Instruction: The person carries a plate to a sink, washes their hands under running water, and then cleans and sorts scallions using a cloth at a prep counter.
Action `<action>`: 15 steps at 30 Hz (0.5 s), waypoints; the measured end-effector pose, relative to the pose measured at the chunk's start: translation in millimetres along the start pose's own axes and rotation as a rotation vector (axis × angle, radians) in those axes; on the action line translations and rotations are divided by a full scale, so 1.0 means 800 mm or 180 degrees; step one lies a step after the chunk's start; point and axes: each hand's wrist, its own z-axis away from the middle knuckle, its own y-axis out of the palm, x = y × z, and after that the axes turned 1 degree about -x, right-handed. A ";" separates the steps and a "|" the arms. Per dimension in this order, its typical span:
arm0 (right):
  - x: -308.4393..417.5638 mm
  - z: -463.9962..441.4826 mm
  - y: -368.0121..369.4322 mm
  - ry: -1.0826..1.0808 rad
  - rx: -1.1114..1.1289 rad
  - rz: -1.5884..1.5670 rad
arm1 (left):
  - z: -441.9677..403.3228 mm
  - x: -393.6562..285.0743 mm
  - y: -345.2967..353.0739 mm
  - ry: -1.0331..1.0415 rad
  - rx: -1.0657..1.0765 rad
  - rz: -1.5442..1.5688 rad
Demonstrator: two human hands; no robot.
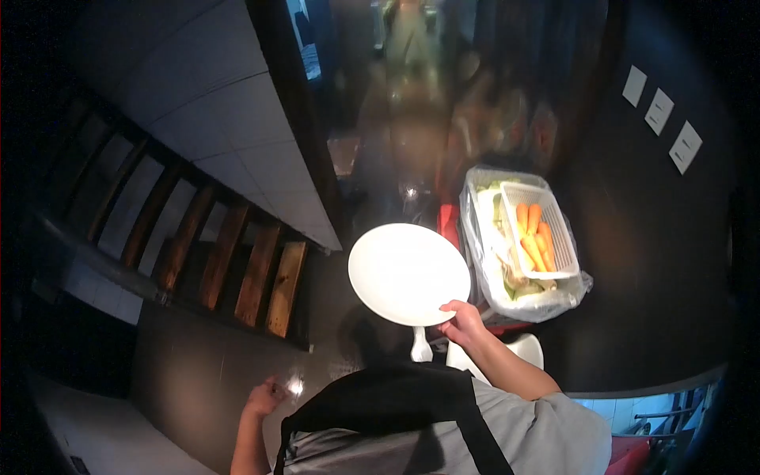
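Note:
My right hand (465, 323) is closed on the near right edge of a wide white plate (408, 273), with its thumb over the rim. The plate is held out in front of my body, and nothing lies on it. Low on the left hangs my left hand (267, 396), its fingers loosely bent and apart, with no object seen in it. To the right of the plate is a white plastic basket (564, 237) of carrots (537, 237). It rests on leafy vegetables (507, 273) in a container lined with a clear plastic bag (475, 214).
Wooden stairs (226, 257) with a metal rail (103, 257) rise on the left beside a tiled wall (214, 119). A shiny reflective panel (412, 134) stands ahead. A white piece of furniture (526, 352) is partly under my right forearm. Pale cards (659, 111) hang on the dark wall.

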 end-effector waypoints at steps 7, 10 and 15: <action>0.138 -0.156 0.146 -0.0518 -0.0096 -0.0041 | -0.152 -0.124 -0.078 0.0258 0.1015 0.0819; 0.194 -0.244 0.189 -0.0706 -0.0272 -0.0215 | -0.305 -0.101 -0.074 0.1611 0.0785 0.0609; 0.282 -0.354 0.238 -0.0948 -0.0095 -0.0450 | -0.479 -0.326 -0.193 0.3335 0.1554 0.1140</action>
